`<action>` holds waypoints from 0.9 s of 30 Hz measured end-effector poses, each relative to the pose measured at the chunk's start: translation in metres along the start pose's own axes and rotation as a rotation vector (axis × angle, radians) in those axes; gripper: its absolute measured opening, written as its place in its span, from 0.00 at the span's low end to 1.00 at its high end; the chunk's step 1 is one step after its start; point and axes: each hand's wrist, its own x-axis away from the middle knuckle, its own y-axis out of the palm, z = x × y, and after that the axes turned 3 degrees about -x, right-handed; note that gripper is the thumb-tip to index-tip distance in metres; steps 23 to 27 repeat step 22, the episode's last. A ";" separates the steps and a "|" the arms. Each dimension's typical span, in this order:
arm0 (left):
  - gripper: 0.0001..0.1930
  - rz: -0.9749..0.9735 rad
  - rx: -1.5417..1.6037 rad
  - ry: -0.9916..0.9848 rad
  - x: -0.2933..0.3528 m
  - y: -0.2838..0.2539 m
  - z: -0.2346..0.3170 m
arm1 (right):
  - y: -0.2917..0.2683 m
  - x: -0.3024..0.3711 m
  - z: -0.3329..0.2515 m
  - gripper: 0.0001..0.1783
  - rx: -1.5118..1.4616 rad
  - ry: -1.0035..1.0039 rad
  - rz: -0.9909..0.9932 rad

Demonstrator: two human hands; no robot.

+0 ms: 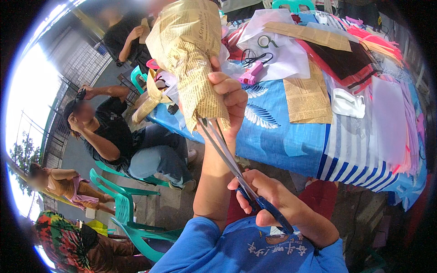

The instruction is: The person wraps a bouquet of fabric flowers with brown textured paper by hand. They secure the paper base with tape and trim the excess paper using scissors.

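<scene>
My left hand (230,98) is closed round the narrow lower part of a bundle wrapped in tan newsprint-patterned paper (193,59), held up with its wide end away from me. What the wrap contains is hidden. My right hand (268,195) has its fingers through the dark blue handles of a pair of scissors (232,161). The long metal blades point up toward the bundle, slightly parted, with their tips at the bottom opening of the paper. Whether anything lies between the tips is too small to tell.
Right of the bundle, a table with a blue cloth (277,141) carries a pink glue gun (254,73), green tape (265,42), newsprint paper sheets (310,98), a white dispenser (348,103) and coloured wraps. A seated person (107,132) and green chairs (129,209) are at left.
</scene>
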 end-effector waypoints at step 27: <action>0.20 -0.017 0.034 -0.020 0.001 -0.006 0.001 | -0.001 0.001 0.002 0.44 0.018 0.013 0.024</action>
